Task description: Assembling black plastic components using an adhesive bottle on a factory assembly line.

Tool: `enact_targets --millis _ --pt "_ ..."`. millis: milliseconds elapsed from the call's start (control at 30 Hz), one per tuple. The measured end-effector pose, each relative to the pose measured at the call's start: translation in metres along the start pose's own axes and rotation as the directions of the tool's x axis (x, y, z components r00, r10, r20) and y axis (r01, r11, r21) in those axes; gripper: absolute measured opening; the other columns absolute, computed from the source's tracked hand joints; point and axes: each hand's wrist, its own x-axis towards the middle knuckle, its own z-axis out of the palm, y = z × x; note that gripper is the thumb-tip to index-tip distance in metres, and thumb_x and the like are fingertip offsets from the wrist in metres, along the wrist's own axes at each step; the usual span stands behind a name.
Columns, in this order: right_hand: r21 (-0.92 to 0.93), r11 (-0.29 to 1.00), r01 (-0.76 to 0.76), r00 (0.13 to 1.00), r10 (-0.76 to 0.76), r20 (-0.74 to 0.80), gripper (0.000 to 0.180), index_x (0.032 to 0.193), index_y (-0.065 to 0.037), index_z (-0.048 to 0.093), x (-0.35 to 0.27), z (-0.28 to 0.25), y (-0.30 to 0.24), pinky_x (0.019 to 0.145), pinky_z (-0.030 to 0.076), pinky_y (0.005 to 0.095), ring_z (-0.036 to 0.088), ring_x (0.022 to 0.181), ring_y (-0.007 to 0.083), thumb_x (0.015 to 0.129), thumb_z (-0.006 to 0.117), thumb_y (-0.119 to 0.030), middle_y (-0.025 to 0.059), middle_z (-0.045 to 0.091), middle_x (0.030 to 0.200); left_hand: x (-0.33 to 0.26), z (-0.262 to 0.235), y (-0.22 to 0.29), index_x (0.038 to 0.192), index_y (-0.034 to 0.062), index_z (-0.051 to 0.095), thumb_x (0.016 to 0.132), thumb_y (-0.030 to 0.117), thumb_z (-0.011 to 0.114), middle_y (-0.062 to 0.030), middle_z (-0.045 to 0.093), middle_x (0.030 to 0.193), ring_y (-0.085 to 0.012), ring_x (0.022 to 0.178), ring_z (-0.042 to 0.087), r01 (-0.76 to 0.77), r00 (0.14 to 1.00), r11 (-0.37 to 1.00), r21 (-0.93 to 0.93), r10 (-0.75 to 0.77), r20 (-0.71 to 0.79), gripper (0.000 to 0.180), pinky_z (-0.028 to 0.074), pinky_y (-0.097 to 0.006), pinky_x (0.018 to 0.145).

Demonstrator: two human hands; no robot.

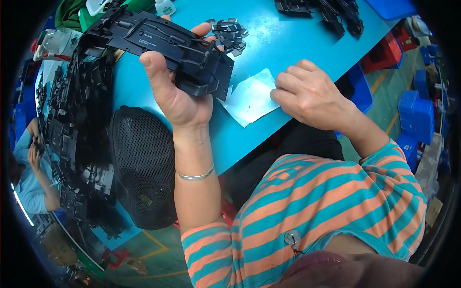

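Note:
My left hand is wrapped round a long, flat black plastic chassis-like part, thumb on the near side and fingertips curling over the far edge. The part is tilted above the blue table and carries raised ribs, arms and small white print. To its right, my right hand is closed, with the fingers curled in. Whatever those fingers hold, if anything, is hidden. Beside them a pale, shiny sheet or flat bag lies on the table. Behind the left fingertips sits a heap of small dark clip-like pieces.
A black mesh bag stands left of my left forearm. Many black plastic parts are piled along the left side. More black parts lie at the far right of the blue table. A co-worker's hands show at far left.

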Motion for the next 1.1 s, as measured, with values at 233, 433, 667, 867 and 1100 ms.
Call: enact_targets --millis 233,433,667,867,1100 --pt "0.222 0.968 -0.113 0.974 0.153 -0.169 0.011 0.08 -0.006 0.063 -0.008 0.013 -0.002 0.065 0.039 0.0338 0.053 0.071 0.0208 0.071 0.068 -0.005 0.007 0.054 0.08 0.001 0.0 -0.001 0.141 0.0081 0.031 0.079 0.069 0.055 -0.0254 0.053 0.123 -0.0323 0.105 0.056 -0.005 1.0 1.0 -0.008 0.005 -0.006 0.089 0.045 -0.052 0.094" --pt "0.162 0.978 -0.128 0.973 0.156 -0.17 0.009 0.079 -0.005 0.063 -0.013 0.016 -0.004 0.066 0.038 0.0336 0.054 0.071 0.0217 0.072 0.069 -0.006 0.0073 0.054 0.079 0.0 0.002 0.0 0.141 0.0086 0.031 0.079 0.069 0.055 -0.0251 0.053 0.124 -0.0329 0.107 0.055 -0.003 1.0 1.0 0.007 0.003 -0.009 0.09 0.044 -0.053 0.095" --pt "0.128 0.981 -0.143 0.976 0.162 -0.147 0.009 0.078 -0.005 0.062 -0.011 0.012 -0.004 0.067 0.038 0.034 0.054 0.072 0.0218 0.072 0.068 -0.007 0.0073 0.054 0.079 -0.001 0.001 -0.003 0.141 0.0088 0.031 0.079 0.069 0.054 -0.025 0.053 0.124 -0.0332 0.108 0.055 -0.006 1.0 1.0 -0.001 0.006 0.001 0.089 0.044 -0.053 0.095" --pt "0.108 0.985 -0.135 0.981 0.148 -0.128 0.009 0.078 -0.005 0.061 -0.009 0.01 -0.006 0.071 0.04 0.0345 0.054 0.074 0.0225 0.072 0.068 -0.007 0.0077 0.054 0.079 -0.002 0.001 0.0 0.14 0.008 0.032 0.079 0.068 0.055 -0.0255 0.053 0.124 -0.0332 0.107 0.056 -0.011 1.0 1.0 0.003 0.011 0.007 0.089 0.045 -0.053 0.095" --pt "0.08 0.99 -0.113 0.989 0.12 -0.086 0.009 0.079 -0.005 0.061 -0.007 0.007 -0.006 0.073 0.041 0.035 0.054 0.074 0.0222 0.073 0.068 -0.007 0.0078 0.054 0.08 0.0 0.0 0.0 0.139 0.0074 0.034 0.08 0.068 0.056 -0.026 0.054 0.122 -0.0338 0.107 0.056 -0.013 1.0 1.0 -0.003 0.013 0.012 0.087 0.046 -0.053 0.094"
